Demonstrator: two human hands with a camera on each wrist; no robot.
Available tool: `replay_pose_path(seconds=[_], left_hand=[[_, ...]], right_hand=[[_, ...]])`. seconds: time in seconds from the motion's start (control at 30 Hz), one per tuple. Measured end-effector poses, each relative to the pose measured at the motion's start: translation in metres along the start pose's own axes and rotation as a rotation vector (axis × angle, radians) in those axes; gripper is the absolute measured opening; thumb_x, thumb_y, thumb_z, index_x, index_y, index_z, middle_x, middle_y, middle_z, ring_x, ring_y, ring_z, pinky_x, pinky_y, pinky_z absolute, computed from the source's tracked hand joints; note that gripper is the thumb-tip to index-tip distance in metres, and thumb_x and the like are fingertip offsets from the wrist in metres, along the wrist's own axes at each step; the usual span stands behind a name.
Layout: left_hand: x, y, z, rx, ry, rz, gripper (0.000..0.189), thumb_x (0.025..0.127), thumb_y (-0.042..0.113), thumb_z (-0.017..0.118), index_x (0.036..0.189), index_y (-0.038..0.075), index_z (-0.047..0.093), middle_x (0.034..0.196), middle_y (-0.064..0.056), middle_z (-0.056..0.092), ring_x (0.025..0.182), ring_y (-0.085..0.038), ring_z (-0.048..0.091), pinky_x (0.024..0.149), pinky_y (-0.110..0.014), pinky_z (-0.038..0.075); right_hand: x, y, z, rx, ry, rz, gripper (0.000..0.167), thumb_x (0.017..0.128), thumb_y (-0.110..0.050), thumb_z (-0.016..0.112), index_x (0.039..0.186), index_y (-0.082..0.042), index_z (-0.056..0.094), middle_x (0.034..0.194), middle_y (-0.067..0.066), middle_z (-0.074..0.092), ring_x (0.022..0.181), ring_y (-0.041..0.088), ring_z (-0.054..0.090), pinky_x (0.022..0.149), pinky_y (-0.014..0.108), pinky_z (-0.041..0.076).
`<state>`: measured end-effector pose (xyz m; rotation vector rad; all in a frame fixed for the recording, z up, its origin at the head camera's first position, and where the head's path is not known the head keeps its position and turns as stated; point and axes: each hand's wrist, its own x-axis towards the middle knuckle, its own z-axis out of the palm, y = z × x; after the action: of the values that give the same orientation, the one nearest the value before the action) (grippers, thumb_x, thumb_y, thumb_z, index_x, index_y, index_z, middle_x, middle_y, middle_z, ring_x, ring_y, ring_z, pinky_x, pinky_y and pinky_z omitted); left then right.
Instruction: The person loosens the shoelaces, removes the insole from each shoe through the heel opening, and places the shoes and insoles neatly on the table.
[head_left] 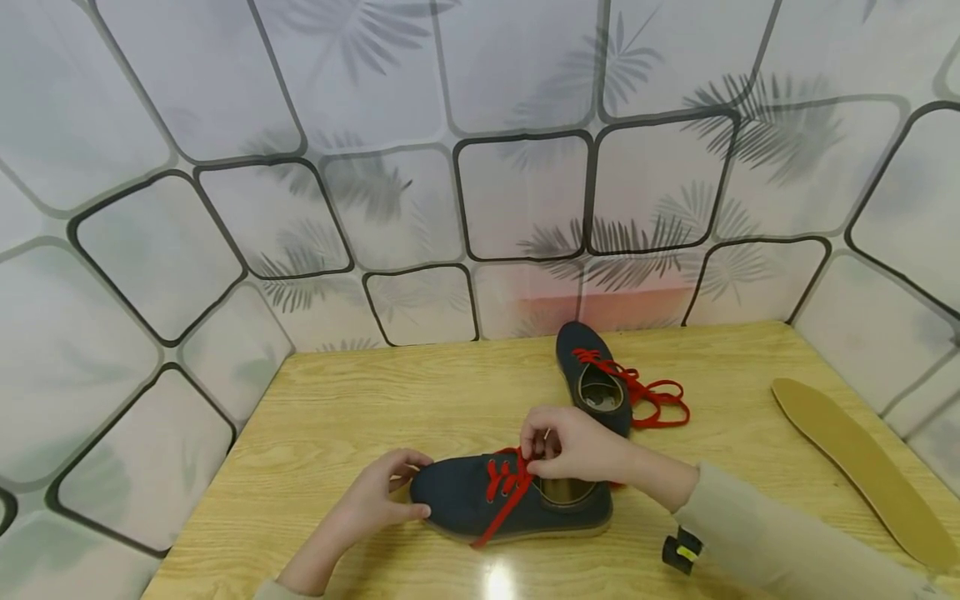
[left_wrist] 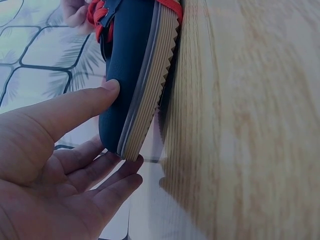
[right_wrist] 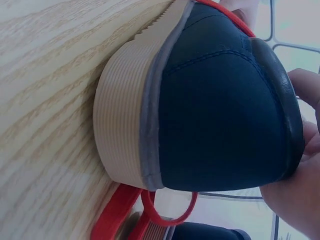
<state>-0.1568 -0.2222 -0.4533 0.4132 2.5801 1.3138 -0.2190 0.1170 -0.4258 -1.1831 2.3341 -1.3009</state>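
A dark blue lace-up shoe (head_left: 450, 496) lies sideways on the table, toe to the left, its sole down. My left hand (head_left: 378, 500) holds the toe, thumb on the near side and fingers around the tip; the left wrist view shows the thumb (left_wrist: 111, 86) against the blue upper. Over the shoe's opening, my right hand (head_left: 581, 443) pinches the red shoelace (head_left: 501, 515) near the top eyelets. One lace end hangs down the near side to the sole. In the right wrist view, the heel (right_wrist: 220, 120) hides part of that hand.
Behind my right hand stands the matching shoe (head_left: 579, 337), its loose red laces (head_left: 667, 408) spread to the right. A tan insole (head_left: 862, 467) lies at the table's right side. Patterned cloth walls (head_left: 525, 200) enclose the wooden table (head_left: 360, 400) at the back and sides.
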Motion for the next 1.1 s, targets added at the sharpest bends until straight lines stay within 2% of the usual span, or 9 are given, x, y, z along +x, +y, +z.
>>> replay_pose_path(seconds=[0.1,0.23,0.47,0.67,0.87,1.1], left_hand=[[0.0003,-0.0005,0.0002,-0.001,0.002,-0.005,0.055,0.084,0.006,0.09,0.133,0.001,0.065,0.138,-0.021,0.064,0.129,-0.047,0.062,0.112,-0.058,0.054],[0.0006,-0.001,0.0002,-0.002,0.002,-0.007,0.055,0.084,0.006,0.09,0.133,0.002,0.065,0.138,-0.021,0.064,0.128,-0.046,0.062,0.112,-0.058,0.053],[0.0007,-0.0015,-0.0001,-0.005,-0.001,-0.004,0.055,0.084,0.006,0.09,0.133,0.001,0.064,0.138,-0.021,0.064,0.128,-0.047,0.062,0.112,-0.059,0.053],[0.0008,-0.0015,0.0003,0.001,0.003,-0.006,0.055,0.084,0.006,0.09,0.132,0.002,0.065,0.137,-0.02,0.064,0.128,-0.047,0.062,0.112,-0.058,0.053],[0.0007,-0.0011,0.0012,0.01,0.009,-0.014,0.055,0.083,0.005,0.091,0.132,0.003,0.066,0.135,-0.019,0.065,0.128,-0.046,0.062,0.111,-0.057,0.054],[0.0008,-0.0009,0.0011,0.013,0.011,-0.016,0.055,0.083,0.005,0.09,0.132,0.003,0.066,0.137,-0.019,0.065,0.129,-0.047,0.062,0.112,-0.057,0.054]], right_hand=[[-0.0001,-0.0006,-0.0006,0.021,-0.02,0.002,0.015,0.092,-0.002,0.078,0.101,-0.012,0.072,0.094,0.003,0.065,0.08,0.008,0.056,0.067,0.021,0.054],[0.0,-0.0009,-0.0011,-0.008,-0.045,-0.045,0.022,0.093,0.001,0.075,0.111,-0.013,0.077,0.096,0.005,0.064,0.077,0.007,0.052,0.065,0.021,0.052],[0.0013,-0.0004,-0.0003,-0.078,-0.056,-0.059,0.014,0.097,-0.006,0.075,0.099,-0.02,0.078,0.1,-0.001,0.064,0.074,0.004,0.051,0.063,0.018,0.05],[0.0033,-0.0005,0.0,-0.107,-0.079,-0.094,0.014,0.098,-0.008,0.076,0.099,-0.022,0.077,0.101,-0.003,0.063,0.075,0.004,0.05,0.064,0.019,0.051],[0.0041,-0.0028,0.0005,-0.187,-0.054,-0.133,0.002,0.096,-0.019,0.082,0.095,-0.019,0.08,0.096,-0.006,0.064,0.076,-0.001,0.055,0.065,0.019,0.055],[0.0039,-0.0047,0.0023,-0.252,-0.013,-0.148,0.012,0.095,-0.011,0.08,0.091,-0.022,0.077,0.091,-0.008,0.066,0.075,-0.002,0.058,0.066,0.019,0.057]])
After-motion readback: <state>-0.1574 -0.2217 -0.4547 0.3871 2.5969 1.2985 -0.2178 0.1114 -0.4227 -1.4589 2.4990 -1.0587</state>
